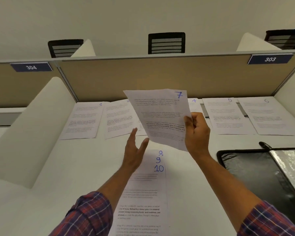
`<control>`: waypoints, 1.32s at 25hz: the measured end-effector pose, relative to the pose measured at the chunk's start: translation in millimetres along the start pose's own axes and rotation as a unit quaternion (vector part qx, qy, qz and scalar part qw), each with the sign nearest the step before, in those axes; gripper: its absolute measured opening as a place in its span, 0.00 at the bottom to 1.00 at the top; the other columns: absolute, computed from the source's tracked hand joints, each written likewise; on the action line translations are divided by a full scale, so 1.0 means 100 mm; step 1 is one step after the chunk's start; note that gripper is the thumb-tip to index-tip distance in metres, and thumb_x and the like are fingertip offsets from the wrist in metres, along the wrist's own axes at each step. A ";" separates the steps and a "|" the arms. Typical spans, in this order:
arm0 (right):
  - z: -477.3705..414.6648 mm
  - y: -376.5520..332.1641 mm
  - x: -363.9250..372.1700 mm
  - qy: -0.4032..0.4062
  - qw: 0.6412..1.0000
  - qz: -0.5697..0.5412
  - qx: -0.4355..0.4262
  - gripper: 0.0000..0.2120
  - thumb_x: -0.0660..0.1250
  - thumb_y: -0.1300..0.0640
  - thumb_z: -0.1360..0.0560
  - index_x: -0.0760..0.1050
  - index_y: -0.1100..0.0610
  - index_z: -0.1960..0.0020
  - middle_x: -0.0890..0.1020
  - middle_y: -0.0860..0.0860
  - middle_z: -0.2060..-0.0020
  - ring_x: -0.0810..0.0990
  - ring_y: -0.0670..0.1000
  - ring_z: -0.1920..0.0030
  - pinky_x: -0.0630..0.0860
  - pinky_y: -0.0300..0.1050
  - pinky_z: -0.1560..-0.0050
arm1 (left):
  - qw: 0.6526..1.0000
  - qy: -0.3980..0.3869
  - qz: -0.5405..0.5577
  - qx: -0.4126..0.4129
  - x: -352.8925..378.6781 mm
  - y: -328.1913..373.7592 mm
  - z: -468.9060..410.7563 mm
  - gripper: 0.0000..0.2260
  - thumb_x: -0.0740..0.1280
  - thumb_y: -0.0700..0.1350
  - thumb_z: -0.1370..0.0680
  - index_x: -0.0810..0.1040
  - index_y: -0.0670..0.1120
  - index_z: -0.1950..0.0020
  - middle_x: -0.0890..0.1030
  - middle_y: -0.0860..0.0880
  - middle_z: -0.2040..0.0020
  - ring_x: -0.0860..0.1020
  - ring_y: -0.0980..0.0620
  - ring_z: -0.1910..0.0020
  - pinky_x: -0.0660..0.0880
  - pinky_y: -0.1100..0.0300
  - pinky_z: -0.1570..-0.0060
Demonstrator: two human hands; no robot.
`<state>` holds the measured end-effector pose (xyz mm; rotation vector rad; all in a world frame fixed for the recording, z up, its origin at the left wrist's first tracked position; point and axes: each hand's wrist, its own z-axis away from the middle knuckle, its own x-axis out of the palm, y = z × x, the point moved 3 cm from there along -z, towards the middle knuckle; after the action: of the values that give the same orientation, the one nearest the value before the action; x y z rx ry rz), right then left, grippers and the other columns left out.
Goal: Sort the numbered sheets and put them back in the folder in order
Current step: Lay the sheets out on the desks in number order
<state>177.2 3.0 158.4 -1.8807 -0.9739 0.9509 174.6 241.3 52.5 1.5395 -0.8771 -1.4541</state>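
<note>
Sheet 7 (160,116) is pinched at its right edge by the right hand (197,132) above the desk (75,167), number visible for sorting, while the left hand (134,150) is held open beneath; the folder (255,171) lies open at the right edge.

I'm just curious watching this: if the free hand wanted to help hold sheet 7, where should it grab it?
Probably the lower left corner, coming from the left. Sheet 7 hangs tilted in the air, pinched at its right edge by the right hand, so that corner droops free just beside the open left hand.
</note>
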 end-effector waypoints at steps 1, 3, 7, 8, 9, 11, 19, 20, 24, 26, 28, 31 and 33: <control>0.01 -0.06 0.06 -0.006 1.000 -0.020 0.006 0.08 0.61 0.52 0.13 0.72 0.55 0.47 0.81 0.44 0.54 0.83 0.43 0.56 0.78 0.33 0.61 | 0.998 0.020 0.052 0.008 -0.07 0.15 -0.01 0.34 0.66 0.62 0.19 0.60 0.54 0.17 0.64 0.55 0.18 0.63 0.57 0.22 0.61 0.56 0.24; 0.04 -0.17 0.18 -0.017 0.998 -0.056 0.027 0.07 0.62 0.52 0.14 0.72 0.55 0.47 0.83 0.46 0.53 0.83 0.44 0.56 0.80 0.35 0.60 | 0.989 0.055 0.131 0.035 -0.24 0.37 -0.02 0.26 0.69 0.56 0.18 0.68 0.51 0.22 0.74 0.56 0.25 0.71 0.57 0.27 0.69 0.60 0.29; 0.18 -0.33 0.49 -0.034 0.993 -0.088 0.067 0.07 0.63 0.52 0.14 0.73 0.54 0.46 0.84 0.48 0.52 0.85 0.46 0.56 0.82 0.37 0.60 | 0.966 0.141 0.215 -0.006 -0.64 0.33 0.01 0.06 0.69 0.45 0.17 0.80 0.46 0.42 0.86 0.53 0.49 0.84 0.49 0.49 0.83 0.58 0.49; 0.23 -0.35 0.60 -0.041 0.992 -0.090 0.081 0.06 0.63 0.52 0.14 0.74 0.54 0.46 0.84 0.48 0.53 0.85 0.46 0.56 0.82 0.38 0.60 | 0.962 0.153 0.223 -0.027 -0.75 0.23 0.02 0.04 0.69 0.44 0.16 0.82 0.46 0.45 0.87 0.53 0.52 0.84 0.49 0.52 0.84 0.57 0.51; 0.28 -0.36 0.71 -0.050 0.990 -0.087 0.096 0.06 0.64 0.51 0.15 0.74 0.54 0.45 0.84 0.48 0.53 0.85 0.46 0.56 0.82 0.37 0.61 | 0.959 0.159 0.231 -0.046 -0.85 0.14 0.04 0.04 0.69 0.44 0.16 0.83 0.46 0.47 0.87 0.52 0.54 0.84 0.50 0.54 0.84 0.55 0.51; 0.43 -0.35 1.03 -0.072 0.986 -0.073 0.134 0.07 0.64 0.50 0.15 0.76 0.53 0.44 0.84 0.47 0.53 0.85 0.47 0.56 0.81 0.36 0.61 | 0.954 0.160 0.239 -0.081 -1.13 -0.07 0.05 0.04 0.69 0.42 0.17 0.83 0.46 0.49 0.87 0.50 0.55 0.84 0.49 0.55 0.85 0.51 0.50; 1.23 -0.23 2.40 -0.089 0.964 -0.049 0.245 0.09 0.65 0.54 0.15 0.80 0.56 0.51 0.85 0.51 0.57 0.83 0.51 0.57 0.80 0.41 0.60 | 0.976 0.172 0.090 -0.100 -2.31 -1.00 -0.01 0.16 0.69 0.45 0.17 0.74 0.49 0.29 0.81 0.50 0.36 0.80 0.48 0.37 0.80 0.51 0.39; 1.32 -0.24 2.56 -0.093 0.959 -0.051 0.264 0.10 0.65 0.54 0.15 0.81 0.56 0.52 0.85 0.51 0.57 0.83 0.51 0.57 0.81 0.42 0.59 | 0.979 0.189 0.016 -0.080 -2.44 -1.12 0.00 0.22 0.69 0.47 0.17 0.69 0.51 0.24 0.76 0.50 0.30 0.75 0.49 0.32 0.76 0.50 0.34; 1.74 -0.19 3.07 -0.117 0.932 -0.053 0.338 0.09 0.65 0.55 0.16 0.81 0.57 0.51 0.86 0.52 0.55 0.86 0.57 0.52 0.85 0.54 0.51 | 0.963 0.152 -0.214 0.053 -2.70 -1.45 0.09 0.27 0.65 0.52 0.18 0.65 0.47 0.20 0.66 0.44 0.20 0.62 0.44 0.20 0.61 0.46 0.24; 1.94 -0.20 3.28 -0.124 0.921 -0.049 0.367 0.09 0.65 0.56 0.16 0.81 0.58 0.50 0.86 0.51 0.55 0.86 0.56 0.54 0.86 0.52 0.53 | 0.956 0.074 -0.280 0.048 -2.73 -1.63 0.16 0.30 0.60 0.58 0.18 0.63 0.46 0.19 0.61 0.43 0.17 0.58 0.43 0.18 0.56 0.46 0.20; 2.10 -0.19 3.46 -0.131 0.914 -0.039 0.382 0.08 0.64 0.56 0.16 0.80 0.55 0.51 0.86 0.50 0.54 0.86 0.54 0.55 0.86 0.52 0.52 | 0.940 0.000 -0.340 0.007 -2.72 -1.84 0.26 0.33 0.54 0.63 0.18 0.58 0.48 0.16 0.54 0.43 0.15 0.51 0.42 0.16 0.49 0.46 0.19; 2.25 -0.18 3.70 -0.144 0.911 -0.023 0.386 0.09 0.64 0.56 0.16 0.80 0.54 0.52 0.86 0.50 0.54 0.86 0.54 0.55 0.86 0.52 0.53 | 0.926 -0.050 -0.373 -0.036 -2.74 -2.10 0.44 0.37 0.46 0.66 0.19 0.48 0.49 0.15 0.44 0.44 0.14 0.42 0.43 0.16 0.41 0.47 0.18; 2.29 -0.16 3.84 -0.149 0.911 -0.004 0.384 0.09 0.63 0.57 0.16 0.80 0.55 0.51 0.85 0.51 0.55 0.86 0.53 0.55 0.84 0.47 0.57 | 0.918 -0.062 -0.389 -0.042 -2.77 -2.22 0.51 0.38 0.42 0.68 0.20 0.44 0.50 0.14 0.40 0.44 0.15 0.39 0.44 0.16 0.37 0.48 0.20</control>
<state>136.4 412.9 -15.4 -1.0836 -0.6241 1.3936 88.6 578.7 -32.4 1.8433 -0.2378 -2.1272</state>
